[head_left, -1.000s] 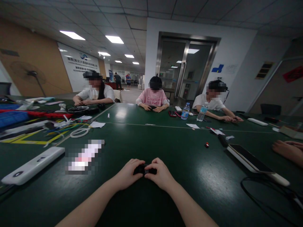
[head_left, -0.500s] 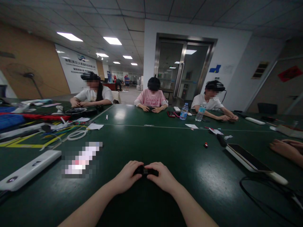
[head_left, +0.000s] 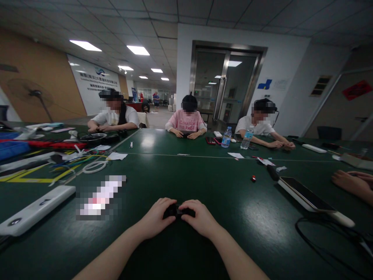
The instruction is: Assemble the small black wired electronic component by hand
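Between my two hands is a small black object (head_left: 178, 211) whose kind I cannot make out. My left hand (head_left: 161, 215) wraps its left end, fingers over the top and thumb along the near side. On the other end, my right hand (head_left: 196, 216) is closed in the same way. My fingers cover much of it, and both hands rest low over the dark green table (head_left: 180, 179). To the left of my left hand lies a flat, pixelated, light-coloured thing (head_left: 101, 196).
A white power bank-like bar (head_left: 37, 208) lies far left, near cables (head_left: 94, 167). At right are a phone (head_left: 304, 194) on a white base, a black cord (head_left: 314, 243) and a small red item (head_left: 253, 178). Two bottles (head_left: 226, 138) stand farther back. Several people sit around the table.
My hands and the black object stay almost in place. Across the table, the person in pink has tilted a dark handheld thing up a little. A figure in the far background is lower.
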Motion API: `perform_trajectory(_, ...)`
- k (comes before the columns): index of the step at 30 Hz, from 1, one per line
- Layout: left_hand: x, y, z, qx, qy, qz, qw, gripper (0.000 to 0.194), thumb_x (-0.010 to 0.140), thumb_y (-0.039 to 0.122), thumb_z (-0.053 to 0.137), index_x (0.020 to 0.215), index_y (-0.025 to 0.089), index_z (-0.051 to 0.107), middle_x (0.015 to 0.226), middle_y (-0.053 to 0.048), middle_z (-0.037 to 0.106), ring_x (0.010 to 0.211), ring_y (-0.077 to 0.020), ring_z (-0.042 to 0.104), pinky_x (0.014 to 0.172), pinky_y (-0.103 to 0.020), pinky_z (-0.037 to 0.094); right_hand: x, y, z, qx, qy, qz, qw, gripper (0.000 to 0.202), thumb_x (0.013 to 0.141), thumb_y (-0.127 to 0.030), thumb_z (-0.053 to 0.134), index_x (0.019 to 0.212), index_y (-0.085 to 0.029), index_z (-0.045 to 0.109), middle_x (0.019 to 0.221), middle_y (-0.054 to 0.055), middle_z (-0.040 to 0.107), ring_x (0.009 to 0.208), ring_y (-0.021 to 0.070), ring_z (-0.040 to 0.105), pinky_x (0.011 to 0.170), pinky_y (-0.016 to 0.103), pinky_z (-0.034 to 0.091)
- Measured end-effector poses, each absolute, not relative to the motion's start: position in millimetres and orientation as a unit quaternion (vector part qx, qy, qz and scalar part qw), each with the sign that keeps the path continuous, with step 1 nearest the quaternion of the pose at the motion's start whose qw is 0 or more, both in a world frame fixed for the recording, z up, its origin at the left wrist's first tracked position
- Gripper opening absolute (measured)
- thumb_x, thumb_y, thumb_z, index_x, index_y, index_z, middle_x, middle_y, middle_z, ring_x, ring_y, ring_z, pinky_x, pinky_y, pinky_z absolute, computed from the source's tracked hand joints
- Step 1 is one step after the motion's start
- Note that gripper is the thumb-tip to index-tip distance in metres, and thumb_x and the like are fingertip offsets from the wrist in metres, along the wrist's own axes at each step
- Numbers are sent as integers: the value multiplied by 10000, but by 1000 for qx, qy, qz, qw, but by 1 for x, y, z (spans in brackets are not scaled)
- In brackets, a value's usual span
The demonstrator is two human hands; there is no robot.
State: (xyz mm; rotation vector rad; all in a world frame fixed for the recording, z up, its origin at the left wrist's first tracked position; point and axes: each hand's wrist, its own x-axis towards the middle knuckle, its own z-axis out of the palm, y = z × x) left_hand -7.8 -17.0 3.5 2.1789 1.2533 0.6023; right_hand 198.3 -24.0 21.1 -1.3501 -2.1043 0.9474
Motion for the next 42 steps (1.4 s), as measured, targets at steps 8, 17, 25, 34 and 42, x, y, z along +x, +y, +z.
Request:
perform_trajectory(8,-8,-16,2,809,467,228,274,470,736,265,608,1191,229,497,1178,-63,547,1107,-240,473,966,-386,371,198,-22,17,-510,-752,343,237,335,720,-230,617,1046,-301,585,1048,-2,572,998,177,531,888,326,408)
perform_trajectory(17,-6,-17,5,813,469,222,265,398,764,236,576,1157,224,519,1152,-54,557,1092,-226,477,959,-370,376,199,-23,18,-503,-752,352,242,307,723,-234,617,1026,-281,603,1060,3,578,1022,185,520,903,341,396)
perform_trajectory(25,-7,-17,5,812,471,219,267,400,767,244,570,1163,237,510,1164,-50,550,1095,-223,472,964,-379,377,199,-24,19,-502,-754,351,236,286,734,-248,614,1014,-302,600,1068,-15,569,1032,171,516,906,338,395)
perform_trajectory(34,-8,-16,4,810,471,219,273,415,765,259,577,1174,236,508,1170,-56,547,1100,-225,469,967,-382,374,199,-25,22,-509,-751,357,222,296,744,-265,600,1037,-299,590,1105,-10,559,1045,184,513,895,359,405)
perform_trajectory(42,-8,-16,2,810,472,223,268,447,747,239,589,1184,246,497,1182,-51,545,1112,-232,467,980,-395,364,199,-25,23,-498,-758,348,237,288,734,-240,611,1019,-278,603,1058,1,583,1032,179,517,917,337,391)
